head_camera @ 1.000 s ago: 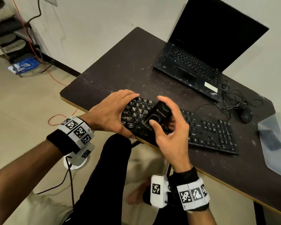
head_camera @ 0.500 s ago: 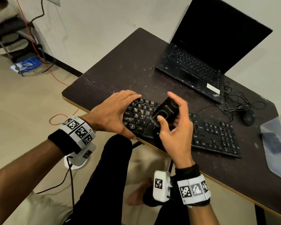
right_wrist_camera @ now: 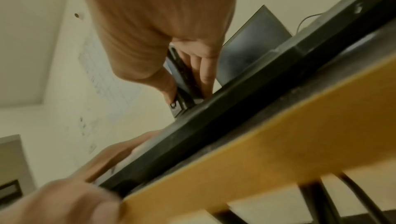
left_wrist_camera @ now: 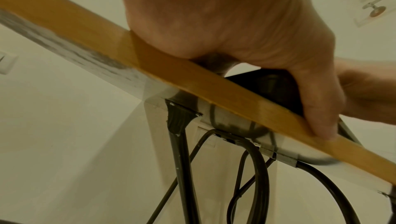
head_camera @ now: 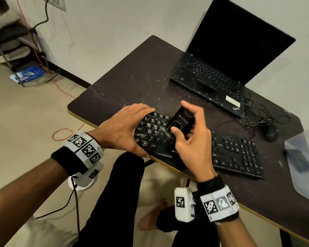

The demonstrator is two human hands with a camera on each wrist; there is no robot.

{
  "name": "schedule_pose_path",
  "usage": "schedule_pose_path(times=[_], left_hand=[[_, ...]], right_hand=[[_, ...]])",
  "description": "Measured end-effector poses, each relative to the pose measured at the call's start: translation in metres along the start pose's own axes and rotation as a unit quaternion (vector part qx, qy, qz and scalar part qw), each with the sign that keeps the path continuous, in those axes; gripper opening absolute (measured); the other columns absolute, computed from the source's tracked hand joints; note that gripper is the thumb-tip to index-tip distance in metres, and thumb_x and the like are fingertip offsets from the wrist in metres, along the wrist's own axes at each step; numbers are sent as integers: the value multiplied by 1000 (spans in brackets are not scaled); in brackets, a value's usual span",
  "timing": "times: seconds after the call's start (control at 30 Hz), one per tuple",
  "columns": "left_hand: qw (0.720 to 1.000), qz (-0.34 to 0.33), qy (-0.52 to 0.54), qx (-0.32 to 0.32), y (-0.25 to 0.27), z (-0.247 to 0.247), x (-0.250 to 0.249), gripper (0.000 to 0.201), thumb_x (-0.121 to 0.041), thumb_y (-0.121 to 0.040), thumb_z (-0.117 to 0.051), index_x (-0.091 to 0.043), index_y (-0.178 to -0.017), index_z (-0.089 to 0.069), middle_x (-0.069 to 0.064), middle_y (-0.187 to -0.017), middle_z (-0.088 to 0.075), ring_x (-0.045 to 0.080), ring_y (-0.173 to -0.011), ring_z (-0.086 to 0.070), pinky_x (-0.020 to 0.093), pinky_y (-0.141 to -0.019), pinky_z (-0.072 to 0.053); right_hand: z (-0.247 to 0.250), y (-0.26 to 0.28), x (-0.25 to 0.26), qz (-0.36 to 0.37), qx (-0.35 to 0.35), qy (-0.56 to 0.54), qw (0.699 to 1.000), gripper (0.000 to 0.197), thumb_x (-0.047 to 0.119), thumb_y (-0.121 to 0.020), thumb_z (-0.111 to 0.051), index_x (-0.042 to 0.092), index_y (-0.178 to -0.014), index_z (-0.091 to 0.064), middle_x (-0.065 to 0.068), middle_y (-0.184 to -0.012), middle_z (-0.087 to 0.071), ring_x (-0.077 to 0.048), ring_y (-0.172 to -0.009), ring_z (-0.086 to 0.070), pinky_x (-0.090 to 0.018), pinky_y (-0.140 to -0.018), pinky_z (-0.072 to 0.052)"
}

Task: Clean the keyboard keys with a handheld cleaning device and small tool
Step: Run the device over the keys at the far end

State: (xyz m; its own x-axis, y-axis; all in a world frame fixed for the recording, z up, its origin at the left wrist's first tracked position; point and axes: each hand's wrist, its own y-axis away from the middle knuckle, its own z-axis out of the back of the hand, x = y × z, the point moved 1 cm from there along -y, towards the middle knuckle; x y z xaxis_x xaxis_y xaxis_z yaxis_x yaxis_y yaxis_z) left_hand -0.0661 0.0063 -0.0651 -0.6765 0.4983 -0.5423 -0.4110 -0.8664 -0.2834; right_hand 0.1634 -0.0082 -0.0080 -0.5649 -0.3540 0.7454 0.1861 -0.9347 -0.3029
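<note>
A black keyboard [head_camera: 235, 154] lies along the near edge of the dark table [head_camera: 125, 86]. My left hand [head_camera: 125, 129] grips its left end, fingers over the top row and thumb at the front edge [left_wrist_camera: 321, 109]. My right hand [head_camera: 187, 139] holds a small black handheld cleaning device [head_camera: 181, 120] tilted over the left-middle keys, thumb on its face, index finger raised. A thin pale tip at its lower end meets the keys. In the right wrist view the device [right_wrist_camera: 180, 82] sits between thumb and fingers, its end against the keyboard [right_wrist_camera: 235, 109].
An open black laptop [head_camera: 212, 75] stands at the back of the table. A black mouse [head_camera: 271, 133] with tangled cable lies right of it, and a clear plastic bag [head_camera: 303, 163] at the far right. My knees are under the table's wooden edge [left_wrist_camera: 214, 83].
My right hand has carried the device a little to the right and away along the keyboard. My left hand has kept its grip on the keyboard's left end.
</note>
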Motion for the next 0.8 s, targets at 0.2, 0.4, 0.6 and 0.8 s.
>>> schedule_pose_path(times=[0.2, 0.4, 0.6, 0.8], left_hand=[[1000, -17, 13, -8, -1, 1, -3, 118, -75, -55, -85, -16, -149, -43, -5, -141, -49, 9, -127, -46, 22, -113, -32], [1000, -7, 22, -2, -1, 2, -1, 119, -75, -54, -86, -20, -150, -41, -9, -141, -47, 6, -126, -44, 16, -112, -25], [1000, -2, 18, 5, 0, 1, -1, 124, -80, -54, -81, -18, -153, -38, -7, -146, -45, 8, -131, -42, 30, -117, -30], [1000, 2, 18, 8, -1, 3, -1, 124, -74, -53, -85, -17, -153, -39, -6, -147, -46, 10, -133, -43, 34, -118, -33]], right_hand=[[-4, 3, 18, 63, 86, 33, 994, 71, 1, -87, -78, 40, -142, -53, 21, -102, -70, 3, -80, -68, -20, -70, -54], [1, 1, 23, 92, 88, 26, 992, 73, -5, -83, -77, 33, -142, -57, 20, -122, -71, -3, -105, -72, -34, -93, -60], [1, -16, 6, 32, 45, -10, 998, 83, -3, -86, -77, 41, -152, -53, 22, -139, -66, -4, -119, -70, -41, -100, -61], [-4, -19, 8, 53, 51, 3, 997, 83, 0, -86, -78, 38, -155, -51, 18, -143, -67, -1, -121, -69, -37, -105, -58]])
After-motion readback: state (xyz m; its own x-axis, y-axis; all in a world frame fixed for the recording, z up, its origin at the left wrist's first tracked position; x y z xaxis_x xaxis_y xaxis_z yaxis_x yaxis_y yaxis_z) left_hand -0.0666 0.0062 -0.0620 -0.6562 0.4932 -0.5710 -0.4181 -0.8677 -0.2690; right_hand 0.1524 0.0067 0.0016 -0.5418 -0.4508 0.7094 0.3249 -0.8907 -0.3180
